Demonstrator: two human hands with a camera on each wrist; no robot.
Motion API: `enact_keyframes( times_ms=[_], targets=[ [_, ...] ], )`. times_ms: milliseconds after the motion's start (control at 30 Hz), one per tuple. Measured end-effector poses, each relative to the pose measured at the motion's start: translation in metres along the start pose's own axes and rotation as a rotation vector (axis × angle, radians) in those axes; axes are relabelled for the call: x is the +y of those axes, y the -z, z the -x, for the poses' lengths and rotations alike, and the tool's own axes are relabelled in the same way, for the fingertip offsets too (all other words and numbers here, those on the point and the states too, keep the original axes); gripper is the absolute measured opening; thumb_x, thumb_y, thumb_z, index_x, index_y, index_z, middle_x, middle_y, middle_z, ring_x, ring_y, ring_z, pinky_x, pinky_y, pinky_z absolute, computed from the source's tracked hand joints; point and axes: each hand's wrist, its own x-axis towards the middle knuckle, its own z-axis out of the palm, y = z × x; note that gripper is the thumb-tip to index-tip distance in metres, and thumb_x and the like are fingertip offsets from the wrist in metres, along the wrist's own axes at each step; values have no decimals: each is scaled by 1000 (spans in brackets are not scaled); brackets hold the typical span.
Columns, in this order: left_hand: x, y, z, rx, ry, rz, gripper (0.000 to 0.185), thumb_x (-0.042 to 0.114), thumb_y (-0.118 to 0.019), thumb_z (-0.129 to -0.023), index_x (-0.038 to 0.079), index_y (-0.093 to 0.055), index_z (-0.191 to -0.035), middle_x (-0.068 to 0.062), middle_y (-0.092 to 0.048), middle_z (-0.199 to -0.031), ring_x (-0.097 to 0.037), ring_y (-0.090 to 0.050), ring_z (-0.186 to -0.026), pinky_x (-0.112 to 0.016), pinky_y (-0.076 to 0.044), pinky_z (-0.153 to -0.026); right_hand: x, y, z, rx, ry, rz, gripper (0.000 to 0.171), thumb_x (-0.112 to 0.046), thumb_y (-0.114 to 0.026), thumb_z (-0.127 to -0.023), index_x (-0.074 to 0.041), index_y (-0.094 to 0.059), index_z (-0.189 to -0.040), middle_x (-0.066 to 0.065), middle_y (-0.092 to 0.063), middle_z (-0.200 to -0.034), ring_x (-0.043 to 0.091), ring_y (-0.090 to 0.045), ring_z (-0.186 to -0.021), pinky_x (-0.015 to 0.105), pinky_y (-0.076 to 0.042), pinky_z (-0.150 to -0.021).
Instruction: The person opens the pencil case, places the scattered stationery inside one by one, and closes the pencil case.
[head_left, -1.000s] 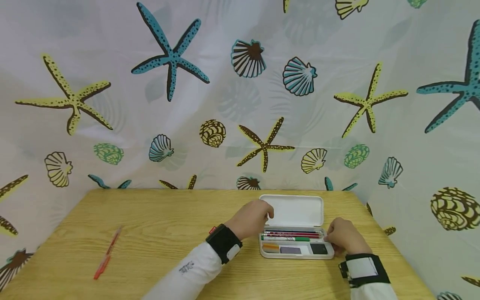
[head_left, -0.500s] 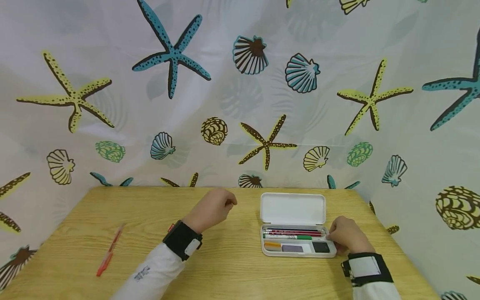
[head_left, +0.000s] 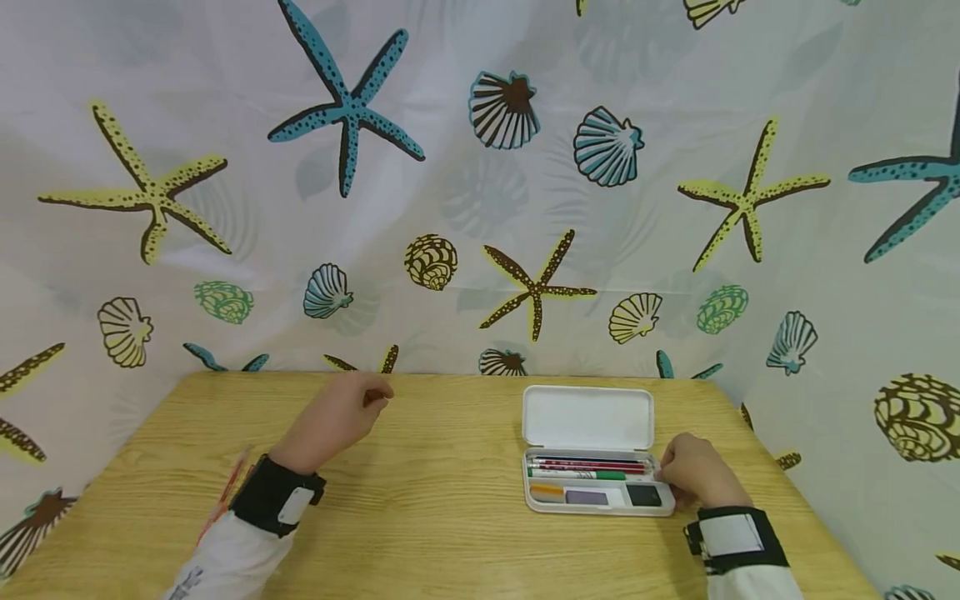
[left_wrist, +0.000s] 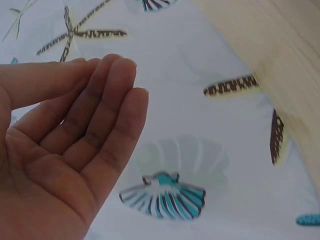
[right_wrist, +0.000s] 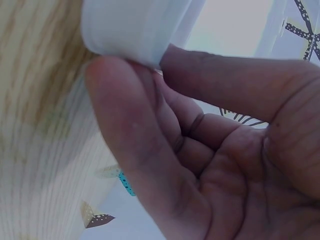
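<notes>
Head view: 1 open case point(head_left: 587, 417) lies on the table point(head_left: 450, 517), its right end pinched by the right hand point(head_left: 693, 472). Inside, left of that grip, lie 3 pens point(head_left: 577, 468). The left hand point(head_left: 337, 414) hovers relaxed, holding nothing; 1 orange pen point(head_left: 225, 492) lies beside its wrist.

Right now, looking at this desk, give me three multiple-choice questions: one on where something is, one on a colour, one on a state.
1. Where does the orange pen lie?
A. inside the case
B. on the table's left part, by the left sleeve
C. under the right hand

2. What colour is the pencil case?
A. white
B. black
C. blue

3. How is the case's lid?
A. shut
B. taken off
C. open, standing up at the back

Answers:
1 B, it lies on the wood far left of the case.
2 A, tray and lid are both white.
3 C, the lid stands raised behind the tray, whose right end the right hand holds; the left hand is empty.
</notes>
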Motion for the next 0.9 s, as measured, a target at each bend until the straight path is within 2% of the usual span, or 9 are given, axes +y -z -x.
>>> enact_keyframes(
  times_ms=[200,433,700,900],
  targets=[
    [-17,30,22,34,74,-39,14,-1,-66,-97,-2,-75,-108,-12,-74,-102,-26,-70,-88,-46,-57,-79,1,1,-1,-15,5,-8,12,-1,-70,-92,6,-63,-85,12,-60,-76,22,-61,-63,29,-55,-55],
    [-47,51,46,50,145,-109,13,-2,-68,-93,-5,-73,-105,-15,-73,-98,-30,-68,-87,-50,-56,-78,0,1,-1,-16,-5,-11,13,-1,-70,-92,6,-62,-85,12,-59,-76,22,-61,-63,29,-55,-55],
    [-75,70,70,1,279,-160,18,1,-69,-92,-12,-71,-104,-20,-72,-94,-35,-68,-85,-52,-55,-75,0,1,0,-24,-7,-20,12,-1,-70,-92,5,-62,-85,13,-59,-75,22,-61,-62,30,-54,-55],
    [-93,79,78,-69,375,-181,22,4,-71,-90,-16,-69,-99,-22,-70,-89,-34,-67,-78,-50,-55,-69,0,0,0,-21,-15,-20,12,-1,-69,-92,5,-62,-85,12,-58,-75,22,-60,-63,29,-53,-56]
  ],
)
